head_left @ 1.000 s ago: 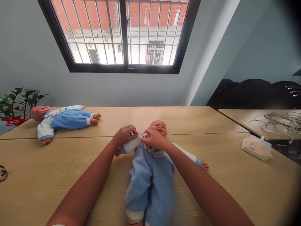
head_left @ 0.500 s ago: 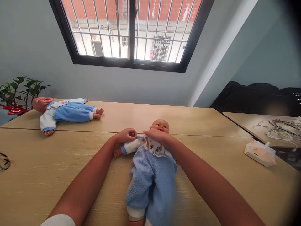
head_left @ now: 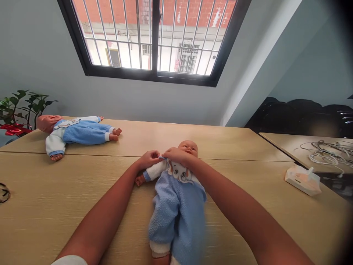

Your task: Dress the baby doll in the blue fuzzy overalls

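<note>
A baby doll (head_left: 189, 146) lies on its back in front of me, its head away from me. It wears a fleece romper (head_left: 179, 206), blue below and white at the sleeves, with an elephant face on the chest. My left hand (head_left: 149, 159) pinches the blue neckline edge at the doll's shoulder on the left. Close beside it, my right hand (head_left: 176, 154) grips the same edge, its fingertips nearly touching the left ones. That hand partly covers the doll's chin and neck. The doll's arm on the left stretches out below my left hand.
A second doll (head_left: 79, 130) in a like outfit lies at the table's back left, near a potted plant (head_left: 30, 106). At right stand a tissue box (head_left: 302, 179) and a side table with coiled cables (head_left: 328, 152). A round dark-rimmed object (head_left: 4, 193) shows at the left edge.
My right hand has moved left along the neckline, toward my left hand. Both hands are now close together at the shoulder edge. The doll's body lies almost unchanged.
</note>
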Available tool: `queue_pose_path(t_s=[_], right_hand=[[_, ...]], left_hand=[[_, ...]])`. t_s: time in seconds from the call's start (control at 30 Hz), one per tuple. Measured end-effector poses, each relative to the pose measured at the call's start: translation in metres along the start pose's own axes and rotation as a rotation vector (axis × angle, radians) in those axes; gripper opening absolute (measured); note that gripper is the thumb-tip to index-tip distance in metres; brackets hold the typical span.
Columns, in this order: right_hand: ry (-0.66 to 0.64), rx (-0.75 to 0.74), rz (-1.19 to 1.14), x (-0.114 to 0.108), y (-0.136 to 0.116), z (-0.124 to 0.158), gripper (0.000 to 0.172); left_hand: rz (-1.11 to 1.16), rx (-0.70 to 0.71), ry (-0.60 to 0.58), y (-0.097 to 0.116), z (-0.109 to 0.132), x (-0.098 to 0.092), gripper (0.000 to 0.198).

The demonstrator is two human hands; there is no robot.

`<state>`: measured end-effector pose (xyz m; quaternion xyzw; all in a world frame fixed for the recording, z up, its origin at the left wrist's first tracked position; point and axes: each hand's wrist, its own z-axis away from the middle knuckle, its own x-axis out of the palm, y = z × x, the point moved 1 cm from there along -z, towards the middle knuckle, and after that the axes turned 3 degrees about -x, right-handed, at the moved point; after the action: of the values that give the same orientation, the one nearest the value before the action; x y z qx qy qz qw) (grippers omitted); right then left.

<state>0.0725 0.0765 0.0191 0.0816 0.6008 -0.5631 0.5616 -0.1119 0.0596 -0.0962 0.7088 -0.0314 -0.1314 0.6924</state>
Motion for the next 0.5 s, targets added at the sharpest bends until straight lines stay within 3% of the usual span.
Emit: queue_pose_path(t_s=[0.2,0.4,0.5], right_hand=[[0.019,-0.023,0.119,-0.004,0.004,0.011,0.033],[0.26,-0.228,0.542,0.009,0.001,0.042,0.027],[0.238,-0.169,0.429,0.01,0.002,0.042,0.025]], left_hand=[[0.023,0.061,0.044,0.004,-0.002,0.004,0.051],[-0.004,0.046,-0.037,0.017,0.003,0.004,0.041],[-0.043,0.016,-0.081,0.021,0.002,0.002,0.037]])
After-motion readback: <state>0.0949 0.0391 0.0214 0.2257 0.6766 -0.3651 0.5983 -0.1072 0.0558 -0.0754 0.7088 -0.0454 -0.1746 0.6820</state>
